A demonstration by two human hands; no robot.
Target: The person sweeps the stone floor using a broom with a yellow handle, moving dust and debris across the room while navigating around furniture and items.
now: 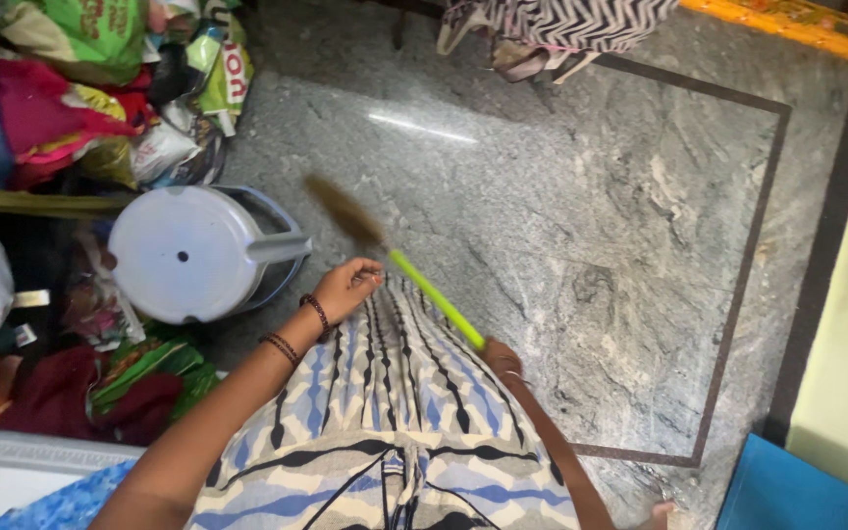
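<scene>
The right hand grips the lower end of a broom's green handle, fingers wrapped round it, while the left hand is closed loosely at the handle's upper part, just below the blurred brown bristles. Just left of the left fingers stands a white plastic stool (beside heaped bags and cloth); a wide swing could knock it or snag the pile. Motion blur hides the bristle tips, and the patterned dress covers the floor below.

Green-handled broom in both hands
</scene>
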